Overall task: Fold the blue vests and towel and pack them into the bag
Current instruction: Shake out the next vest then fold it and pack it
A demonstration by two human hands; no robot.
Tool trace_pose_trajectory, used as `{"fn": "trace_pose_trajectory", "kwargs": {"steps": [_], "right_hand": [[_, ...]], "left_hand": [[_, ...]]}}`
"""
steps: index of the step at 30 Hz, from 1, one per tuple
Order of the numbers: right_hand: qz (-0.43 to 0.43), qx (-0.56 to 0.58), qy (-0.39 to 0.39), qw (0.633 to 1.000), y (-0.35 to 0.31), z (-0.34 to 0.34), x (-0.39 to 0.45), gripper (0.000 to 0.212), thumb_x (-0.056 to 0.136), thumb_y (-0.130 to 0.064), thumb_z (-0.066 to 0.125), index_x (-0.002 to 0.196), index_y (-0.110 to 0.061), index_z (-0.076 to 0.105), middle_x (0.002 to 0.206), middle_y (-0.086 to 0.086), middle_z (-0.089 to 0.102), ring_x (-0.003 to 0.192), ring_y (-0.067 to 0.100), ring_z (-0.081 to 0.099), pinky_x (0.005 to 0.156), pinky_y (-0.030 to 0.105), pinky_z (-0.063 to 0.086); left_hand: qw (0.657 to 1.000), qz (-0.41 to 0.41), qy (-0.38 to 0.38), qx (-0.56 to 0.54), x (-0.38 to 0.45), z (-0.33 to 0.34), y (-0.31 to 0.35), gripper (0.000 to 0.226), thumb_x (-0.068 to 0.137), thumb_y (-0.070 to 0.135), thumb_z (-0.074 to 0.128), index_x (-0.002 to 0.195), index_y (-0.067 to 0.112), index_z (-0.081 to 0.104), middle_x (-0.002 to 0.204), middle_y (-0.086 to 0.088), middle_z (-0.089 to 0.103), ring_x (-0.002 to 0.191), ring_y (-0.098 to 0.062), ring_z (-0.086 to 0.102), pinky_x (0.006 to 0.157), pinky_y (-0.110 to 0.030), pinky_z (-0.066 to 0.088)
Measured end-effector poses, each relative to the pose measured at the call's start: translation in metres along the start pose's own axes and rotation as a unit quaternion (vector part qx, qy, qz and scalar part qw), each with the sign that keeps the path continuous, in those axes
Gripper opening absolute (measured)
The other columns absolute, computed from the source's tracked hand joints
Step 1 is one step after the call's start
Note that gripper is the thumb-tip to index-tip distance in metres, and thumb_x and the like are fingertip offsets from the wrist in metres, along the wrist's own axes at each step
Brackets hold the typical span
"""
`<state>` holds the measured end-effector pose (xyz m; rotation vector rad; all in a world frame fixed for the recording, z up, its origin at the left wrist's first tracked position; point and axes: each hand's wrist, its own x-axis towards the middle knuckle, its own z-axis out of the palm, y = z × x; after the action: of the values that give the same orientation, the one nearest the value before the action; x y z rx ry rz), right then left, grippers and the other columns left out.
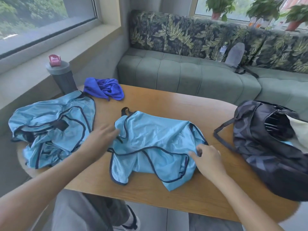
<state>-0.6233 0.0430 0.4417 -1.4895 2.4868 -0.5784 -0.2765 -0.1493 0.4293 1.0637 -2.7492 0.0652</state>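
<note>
Mesh of the vest (155,144) spread mid-table (166,100) looks light, limp and slippery, so it is best held by the dark trim, where the right hand (208,157) pinches it while the left hand (101,135) is laid flat on its edge.

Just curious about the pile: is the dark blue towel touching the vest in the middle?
Apart. The head view shows bare table between the towel and the middle vest.
</note>
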Motion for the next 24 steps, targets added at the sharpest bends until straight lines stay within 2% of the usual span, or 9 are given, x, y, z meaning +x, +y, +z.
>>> {"fn": "trace_pose_trajectory", "kwargs": {"steps": [2, 5, 8, 10, 12, 15, 17, 20, 24], "right_hand": [[0.008, 0.091, 0.027, 0.995, -0.016, -0.014, -0.003, 0.044, 0.096, -0.042, 0.060, 0.068, -0.015, 0.041, 0.063, -0.004, 0.046, 0.066, 0.016, 0.043, 0.061, 0.037, 0.032], [0.032, 0.209, 0.005, 0.977, -0.036, -0.027, -0.008, 0.048, 0.099, -0.050, 0.051, 0.073, -0.012, 0.042, 0.064, 0.004, 0.047, 0.061, 0.018, 0.043, 0.058, 0.037, 0.033], [0.077, 0.354, -0.093, 0.927, -0.047, -0.024, -0.017, 0.066, 0.093, -0.071, 0.046, 0.098, -0.007, 0.058, 0.091, 0.012, 0.074, 0.084, 0.028, 0.069, 0.080, 0.044, 0.055], [0.091, 0.405, -0.127, 0.901, -0.052, -0.019, -0.026, 0.062, 0.090, -0.077, 0.046, 0.107, -0.020, 0.065, 0.110, 0.009, 0.072, 0.105, 0.028, 0.069, 0.099, 0.055, 0.051], [0.070, 0.444, -0.152, 0.881, -0.062, -0.017, -0.040, 0.041, 0.098, -0.066, 0.045, 0.109, -0.034, 0.069, 0.117, -0.006, 0.071, 0.115, 0.014, 0.065, 0.107, 0.050, 0.048], [0.038, 0.441, -0.177, 0.879, -0.075, -0.014, -0.061, 0.031, 0.105, -0.048, 0.044, 0.120, -0.040, 0.069, 0.124, -0.023, 0.067, 0.123, -0.006, 0.056, 0.110, 0.033, 0.043], [0.026, 0.433, -0.168, 0.885, -0.075, -0.011, -0.073, 0.028, 0.105, -0.041, 0.047, 0.121, -0.038, 0.069, 0.124, -0.028, 0.066, 0.123, -0.013, 0.052, 0.108, 0.023, 0.039], [0.037, 0.442, -0.148, 0.884, -0.068, -0.005, -0.086, 0.021, 0.102, -0.028, 0.059, 0.118, -0.033, 0.071, 0.119, -0.023, 0.070, 0.120, -0.007, 0.057, 0.105, 0.022, 0.042], [0.080, 0.450, -0.156, 0.875, -0.054, 0.010, -0.097, 0.015, 0.095, -0.016, 0.070, 0.109, -0.021, 0.068, 0.108, -0.012, 0.073, 0.108, 0.002, 0.065, 0.103, 0.029, 0.049]], "left_hand": [[0.995, -0.080, 0.029, 0.045, 0.000, -0.006, -0.013, 0.042, 0.064, -0.021, 0.070, 0.087, 0.011, 0.054, 0.084, -0.006, 0.053, 0.084, -0.032, 0.053, 0.060, -0.043, 0.050], [0.980, -0.180, 0.068, 0.048, 0.001, -0.009, -0.001, 0.038, 0.070, -0.021, 0.063, 0.097, 0.006, 0.062, 0.096, -0.011, 0.062, 0.093, -0.035, 0.054, 0.072, -0.044, 0.052], [0.971, -0.178, 0.090, -0.134, -0.006, -0.009, 0.053, 0.030, 0.088, -0.004, 0.063, 0.114, 0.010, 0.068, 0.112, -0.003, 0.065, 0.104, -0.028, 0.058, 0.088, -0.038, 0.048], [0.925, -0.190, 0.045, -0.326, -0.013, -0.024, 0.105, 0.013, 0.101, 0.027, 0.062, 0.110, 0.023, 0.069, 0.110, 0.015, 0.065, 0.105, -0.006, 0.058, 0.089, -0.021, 0.042], [0.848, -0.183, -0.020, -0.498, -0.016, -0.038, 0.150, 0.023, 0.102, 0.043, 0.057, 0.100, 0.026, 0.072, 0.099, 0.017, 0.071, 0.098, 0.003, 0.062, 0.084, -0.014, 0.044], [0.746, -0.190, -0.046, -0.636, -0.016, -0.031, 0.185, 0.034, 0.098, 0.050, 0.062, 0.096, 0.017, 0.071, 0.089, 0.011, 0.071, 0.088, -0.005, 0.066, 0.085, -0.022, 0.049], [0.684, -0.242, -0.061, -0.686, -0.017, -0.020, 0.188, 0.048, 0.085, 0.059, 0.071, 0.101, 0.014, 0.069, 0.089, 0.005, 0.071, 0.088, -0.012, 0.067, 0.093, -0.037, 0.053], [0.606, -0.275, -0.099, -0.740, -0.026, -0.005, 0.190, 0.056, 0.078, 0.052, 0.080, 0.112, 0.012, 0.062, 0.088, -0.005, 0.071, 0.086, -0.021, 0.066, 0.098, -0.050, 0.052], [0.564, -0.279, -0.099, -0.771, -0.038, 0.005, 0.196, 0.051, 0.083, 0.028, 0.079, 0.121, 0.003, 0.058, 0.076, -0.007, 0.060, 0.071, -0.022, 0.056, 0.075, -0.031, 0.052]]}}
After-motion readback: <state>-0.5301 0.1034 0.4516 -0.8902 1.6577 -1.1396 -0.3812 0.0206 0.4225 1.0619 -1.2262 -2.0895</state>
